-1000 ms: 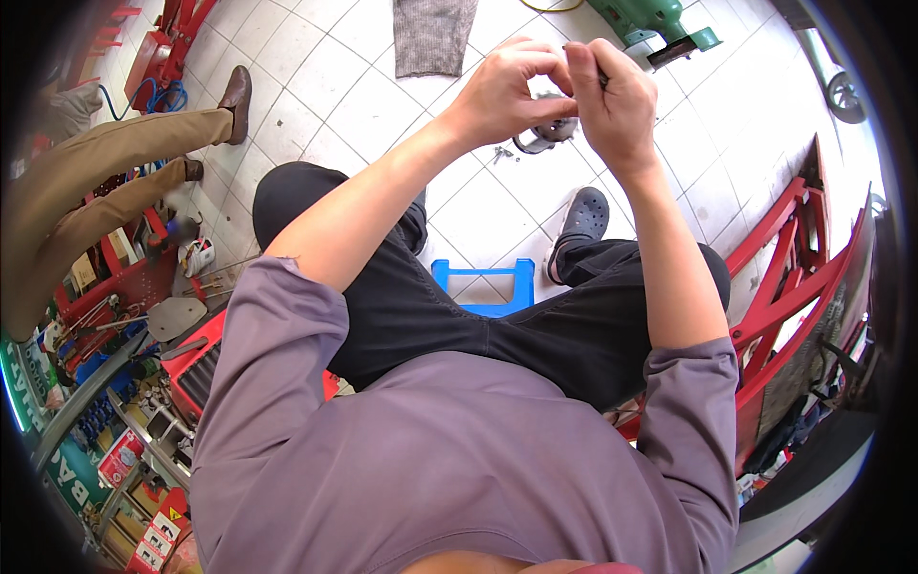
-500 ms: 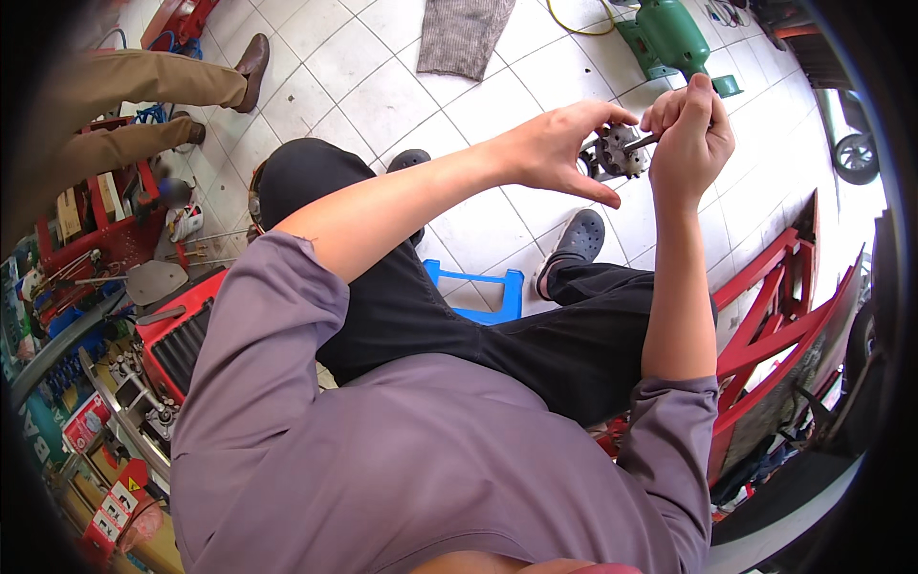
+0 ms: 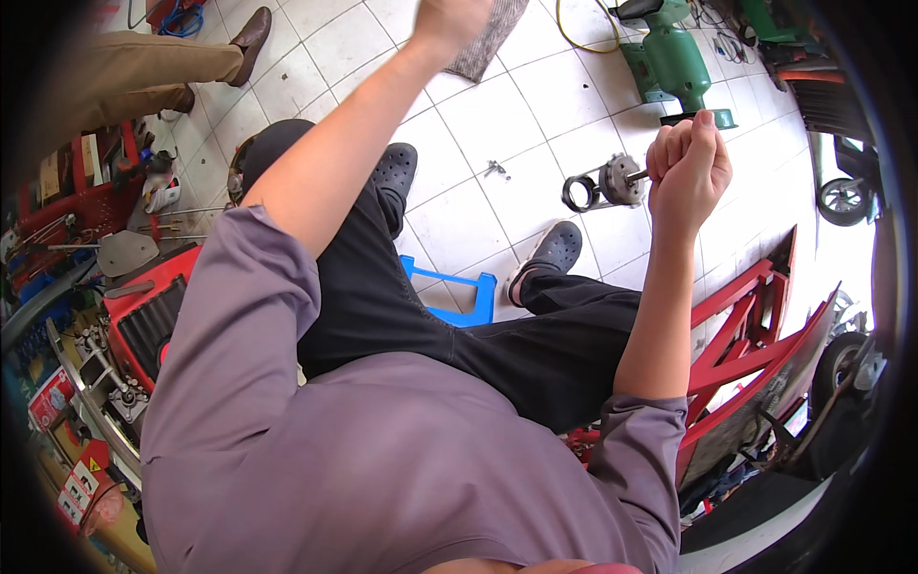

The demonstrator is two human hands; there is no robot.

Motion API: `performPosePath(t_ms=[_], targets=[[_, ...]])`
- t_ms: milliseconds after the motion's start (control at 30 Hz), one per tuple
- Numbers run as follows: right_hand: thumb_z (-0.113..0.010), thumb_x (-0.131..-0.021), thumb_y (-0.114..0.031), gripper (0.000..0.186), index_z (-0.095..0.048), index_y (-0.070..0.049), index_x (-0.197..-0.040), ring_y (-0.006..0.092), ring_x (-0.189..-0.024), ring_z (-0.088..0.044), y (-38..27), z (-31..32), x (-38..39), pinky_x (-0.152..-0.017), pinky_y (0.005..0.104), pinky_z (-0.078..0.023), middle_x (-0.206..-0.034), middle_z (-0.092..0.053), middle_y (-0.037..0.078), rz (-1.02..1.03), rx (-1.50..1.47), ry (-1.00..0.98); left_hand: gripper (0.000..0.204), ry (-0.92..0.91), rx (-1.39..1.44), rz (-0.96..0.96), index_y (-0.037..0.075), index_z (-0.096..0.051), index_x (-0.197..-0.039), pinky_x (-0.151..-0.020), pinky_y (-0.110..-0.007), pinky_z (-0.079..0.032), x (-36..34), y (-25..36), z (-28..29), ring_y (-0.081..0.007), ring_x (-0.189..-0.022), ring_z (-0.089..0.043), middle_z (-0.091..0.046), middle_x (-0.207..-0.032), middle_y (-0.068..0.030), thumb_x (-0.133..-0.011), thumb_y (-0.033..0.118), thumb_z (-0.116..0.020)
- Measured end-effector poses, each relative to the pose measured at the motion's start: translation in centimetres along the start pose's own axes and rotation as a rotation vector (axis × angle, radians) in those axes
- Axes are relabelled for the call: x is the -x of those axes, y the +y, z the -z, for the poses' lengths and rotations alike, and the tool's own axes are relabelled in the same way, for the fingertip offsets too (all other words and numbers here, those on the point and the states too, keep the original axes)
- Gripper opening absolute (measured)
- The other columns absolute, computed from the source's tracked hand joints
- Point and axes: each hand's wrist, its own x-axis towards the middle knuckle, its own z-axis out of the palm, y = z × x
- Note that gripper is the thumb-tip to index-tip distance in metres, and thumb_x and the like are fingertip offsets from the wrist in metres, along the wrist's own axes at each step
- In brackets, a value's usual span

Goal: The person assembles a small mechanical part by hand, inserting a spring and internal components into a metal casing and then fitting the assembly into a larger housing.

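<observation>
My right hand (image 3: 690, 174) is closed in a fist around the end of a thin metal shaft (image 3: 638, 176). On the shaft's other end is a round, grey metal part (image 3: 617, 181) with holes in it. A dark ring (image 3: 567, 195) shows just left of this part; I cannot tell whether the two are joined. Far off to the left, my left hand (image 3: 453, 27) is over a grey cloth (image 3: 491, 44) on the floor. Motion blurs it and the upper edge cuts off its fingers, so its grip is hidden.
Small metal pieces (image 3: 497, 170) lie on the tiled floor. A green bench grinder (image 3: 677, 59) stands far right, beside a yellow cable. Between my legs is a blue stool (image 3: 474, 304). Red metal frames (image 3: 741, 349) stand right; another person's legs (image 3: 158, 72) are far left.
My left hand has left the round metal part and swung up and left to the cloth. My right hand still holds the shaft, now slightly lower. The whole view has shifted a little.
</observation>
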Motion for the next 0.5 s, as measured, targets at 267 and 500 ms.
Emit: performPosePath(t_ms=[267,500], targets=[[-0.050,-0.101,-0.026,0.047,-0.036,-0.011,-0.059,0.0077,-0.040,-0.030,0.3,0.0,-0.8,-0.037,0.0250,-0.024,-0.049,-0.032,-0.001,-0.027,-0.067,0.096,0.040,-0.649,0.023,-0.021,0.004,-0.059,-0.121,-0.092,-0.035,-0.047,7.6,1.9,-4.4,-0.0194,-0.104,-0.063,-0.068,-0.104,-0.0099,-0.095,0.034,-0.058],[-0.048,-0.101,-0.026,0.044,-0.033,-0.012,-0.062,0.0105,-0.045,-0.033,1.0,2.1,-2.6,-0.040,0.0272,-0.028,-0.054,-0.031,-0.001,-0.130,-0.212,0.264,0.088,-0.874,-0.017,0.149,0.006,-0.038,-0.140,-0.096,-0.040,-0.049,10.8,2.9,-4.5,-0.0306,-0.114,-0.058,-0.058,-0.121,-0.0200,-0.074,0.047,-0.079]])
